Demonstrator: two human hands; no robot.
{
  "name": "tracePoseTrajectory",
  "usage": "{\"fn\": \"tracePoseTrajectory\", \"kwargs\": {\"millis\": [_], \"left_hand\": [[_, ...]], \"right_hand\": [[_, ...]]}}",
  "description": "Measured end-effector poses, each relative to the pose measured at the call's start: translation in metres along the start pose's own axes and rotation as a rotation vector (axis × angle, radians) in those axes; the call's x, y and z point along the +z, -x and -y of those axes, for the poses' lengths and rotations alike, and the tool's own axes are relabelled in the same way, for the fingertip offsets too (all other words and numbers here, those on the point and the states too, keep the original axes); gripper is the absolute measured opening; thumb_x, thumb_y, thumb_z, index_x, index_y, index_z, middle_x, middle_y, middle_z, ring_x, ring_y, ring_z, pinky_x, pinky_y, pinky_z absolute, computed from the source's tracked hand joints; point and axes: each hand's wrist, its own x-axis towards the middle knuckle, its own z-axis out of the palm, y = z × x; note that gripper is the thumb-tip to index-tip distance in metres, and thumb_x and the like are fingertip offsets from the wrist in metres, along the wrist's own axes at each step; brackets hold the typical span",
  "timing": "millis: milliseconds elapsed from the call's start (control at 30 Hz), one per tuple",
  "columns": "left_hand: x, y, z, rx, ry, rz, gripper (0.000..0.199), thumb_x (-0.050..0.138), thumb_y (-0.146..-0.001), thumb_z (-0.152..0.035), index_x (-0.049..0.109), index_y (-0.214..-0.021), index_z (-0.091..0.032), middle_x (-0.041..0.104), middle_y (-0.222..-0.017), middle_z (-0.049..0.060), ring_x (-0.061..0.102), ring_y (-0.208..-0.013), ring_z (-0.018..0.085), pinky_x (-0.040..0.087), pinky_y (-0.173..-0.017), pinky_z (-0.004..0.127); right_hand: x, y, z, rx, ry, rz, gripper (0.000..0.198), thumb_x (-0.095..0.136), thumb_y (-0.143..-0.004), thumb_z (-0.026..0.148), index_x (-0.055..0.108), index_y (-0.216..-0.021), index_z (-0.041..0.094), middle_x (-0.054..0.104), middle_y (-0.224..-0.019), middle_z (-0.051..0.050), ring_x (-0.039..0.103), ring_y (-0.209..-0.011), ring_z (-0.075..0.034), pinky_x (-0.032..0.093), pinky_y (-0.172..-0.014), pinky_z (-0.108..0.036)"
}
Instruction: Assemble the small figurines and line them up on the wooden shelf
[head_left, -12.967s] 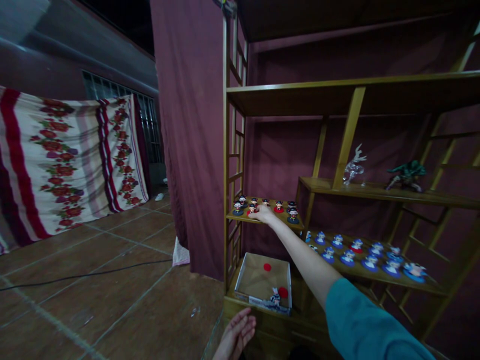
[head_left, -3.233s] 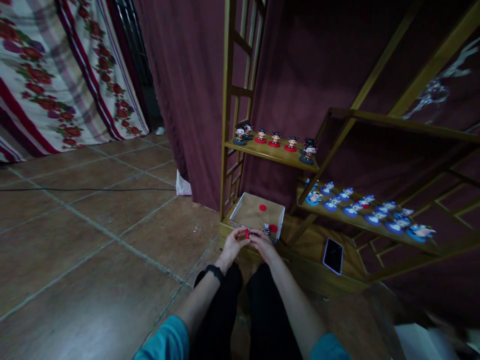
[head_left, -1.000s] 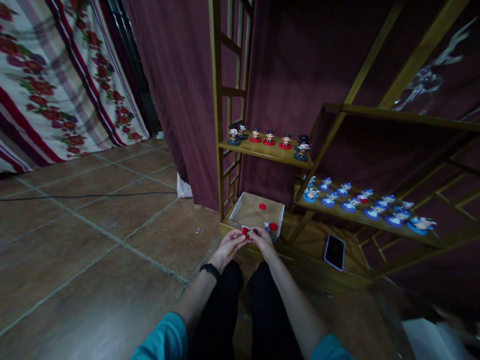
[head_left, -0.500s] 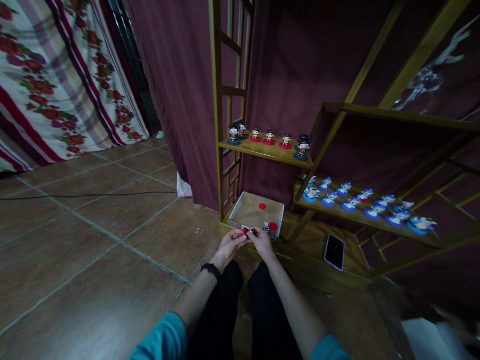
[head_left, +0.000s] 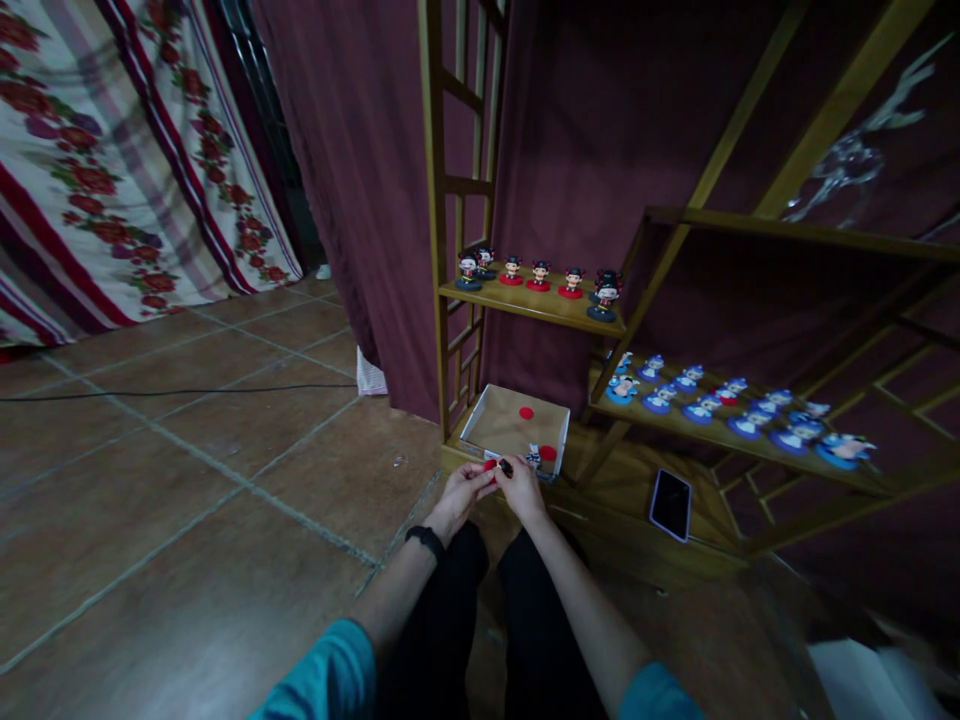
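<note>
Close together at the near edge of a shallow box, my two hands meet above my knees. My left hand is closed on a small red base. In my right hand is a small figurine with dark hair, pinched right beside the base; fingers hide most of it, and I cannot tell whether the two parts are joined. Inside the box lie a red disc, a second red disc and a small black-and-white piece.
Dark-haired figurines on red or dark bases stand on the upper wooden shelf. Several blue-and-white figurines fill the right shelf. A phone lies on the lower board. A black cable crosses the tiled floor.
The figurine in my right hand has turned slightly, its dark head showing more clearly. Both hands stay in nearly the same place; the shelves look unchanged.
</note>
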Motion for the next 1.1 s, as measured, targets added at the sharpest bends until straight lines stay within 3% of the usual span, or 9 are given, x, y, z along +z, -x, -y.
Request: {"fn": "tracePoseTrajectory", "kwargs": {"millis": [333,500,700,967,1100], "left_hand": [[-0.004,-0.005,0.001,-0.006,0.066,-0.1,0.014,0.069,-0.065,-0.01,0.056,-0.069,-0.012,0.067,-0.072,0.006,0.065,-0.07,0.015,0.052,-0.078,0.033],[-0.007,-0.006,0.0,-0.065,0.091,-0.076,0.008,0.065,-0.068,-0.008,0.058,-0.071,-0.009,0.068,-0.071,0.008,0.064,-0.064,0.013,0.053,-0.076,0.029],[-0.004,-0.007,0.007,-0.076,0.139,-0.063,0.007,0.065,-0.068,-0.009,0.058,-0.072,-0.01,0.067,-0.07,0.007,0.064,-0.062,0.013,0.054,-0.071,0.026],[-0.008,-0.007,0.002,-0.103,0.045,-0.025,0.017,0.067,-0.067,-0.013,0.06,-0.083,-0.01,0.068,-0.075,0.009,0.065,-0.065,0.014,0.054,-0.07,0.026],[-0.007,-0.006,0.001,-0.095,0.008,-0.064,0.018,0.067,-0.066,-0.01,0.062,-0.083,-0.011,0.069,-0.074,0.007,0.065,-0.062,0.012,0.053,-0.065,0.022]], "right_hand": [[0.012,-0.001,-0.011,0.085,-0.263,0.08,0.034,0.059,-0.063,0.022,0.058,-0.098,0.025,0.063,-0.09,-0.001,0.058,-0.072,-0.015,0.048,-0.072,-0.031],[0.013,-0.002,-0.013,0.109,-0.228,0.05,0.026,0.059,-0.062,0.022,0.06,-0.088,0.023,0.063,-0.089,-0.001,0.059,-0.074,-0.015,0.047,-0.074,-0.031],[0.019,-0.002,-0.013,0.163,-0.294,0.115,0.022,0.06,-0.063,0.026,0.058,-0.085,0.023,0.065,-0.08,0.001,0.061,-0.076,-0.017,0.048,-0.071,-0.031],[0.011,0.001,-0.002,0.221,-0.386,0.094,0.011,0.064,-0.059,0.026,0.058,-0.068,0.023,0.066,-0.069,0.002,0.061,-0.072,-0.019,0.048,-0.068,-0.032],[0.009,0.002,-0.002,0.228,-0.406,0.083,0.006,0.065,-0.058,0.024,0.06,-0.062,0.023,0.065,-0.064,0.002,0.061,-0.069,-0.02,0.048,-0.067,-0.032]]}}
